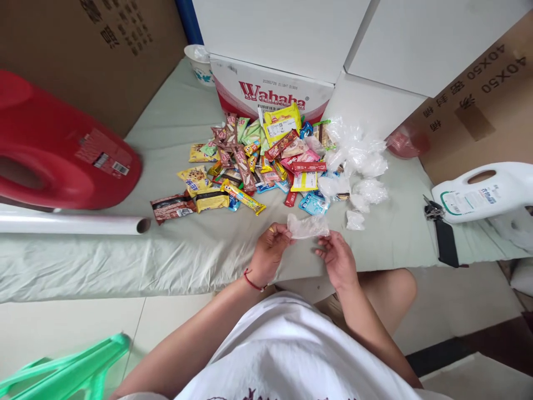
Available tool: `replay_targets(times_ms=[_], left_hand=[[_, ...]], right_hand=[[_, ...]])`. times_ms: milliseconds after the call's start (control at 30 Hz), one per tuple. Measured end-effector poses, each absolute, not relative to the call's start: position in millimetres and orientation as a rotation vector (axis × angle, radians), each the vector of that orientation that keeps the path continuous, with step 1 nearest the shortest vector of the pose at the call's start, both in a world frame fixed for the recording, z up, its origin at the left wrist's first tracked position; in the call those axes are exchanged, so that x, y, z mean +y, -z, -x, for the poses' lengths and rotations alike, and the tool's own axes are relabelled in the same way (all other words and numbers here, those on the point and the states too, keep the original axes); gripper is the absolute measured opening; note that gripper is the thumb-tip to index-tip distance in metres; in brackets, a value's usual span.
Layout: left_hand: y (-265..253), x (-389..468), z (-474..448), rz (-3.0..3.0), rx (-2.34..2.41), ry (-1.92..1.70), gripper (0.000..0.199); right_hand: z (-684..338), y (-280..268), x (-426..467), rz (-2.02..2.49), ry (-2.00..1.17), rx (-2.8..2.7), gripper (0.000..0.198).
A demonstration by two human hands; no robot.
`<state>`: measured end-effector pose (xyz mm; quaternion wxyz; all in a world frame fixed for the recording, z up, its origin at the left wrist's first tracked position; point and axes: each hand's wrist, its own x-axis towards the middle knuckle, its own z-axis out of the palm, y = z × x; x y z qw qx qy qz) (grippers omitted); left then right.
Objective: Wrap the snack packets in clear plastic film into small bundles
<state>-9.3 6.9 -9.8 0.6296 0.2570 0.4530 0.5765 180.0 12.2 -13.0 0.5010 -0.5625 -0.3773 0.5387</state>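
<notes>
Bag [308, 226], clear plastic, spans the gap between the two hands, above the front part of the green cloth [200, 250]. Left hand [270, 247]: fingers pinched narrow on its left end. Right hand [339, 258]: thumb and finger closed on its right end, other fingers loosely curled below. Snack pile [245, 169] lies just beyond the bag; crumpled clear bags [370, 190] sit right of the pile.
</notes>
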Motion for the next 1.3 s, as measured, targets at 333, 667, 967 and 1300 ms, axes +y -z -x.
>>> replay_targets(times_ms=[333, 667, 967, 1300], left_hand=[[-3, 3, 13, -0.416, 0.898, -1.255, 0.047], [7, -8, 10, -0.413, 0.895, -1.131, 0.046], [11, -14, 9, -0.591, 0.905, -1.165, 0.036], [6, -6, 27, -0.370, 0.942, -1.254, 0.041]], right_hand=[[-177, -16, 11, 1.178, -0.572, -2.082, 0.015], [-149, -3, -3, 1.348, -1.221, -1.547, 0.027], [-149, 1, -2, 1.410, -1.350, -1.182, 0.044], [-161, -7, 9, 1.353, -1.545, -0.860, 0.046]])
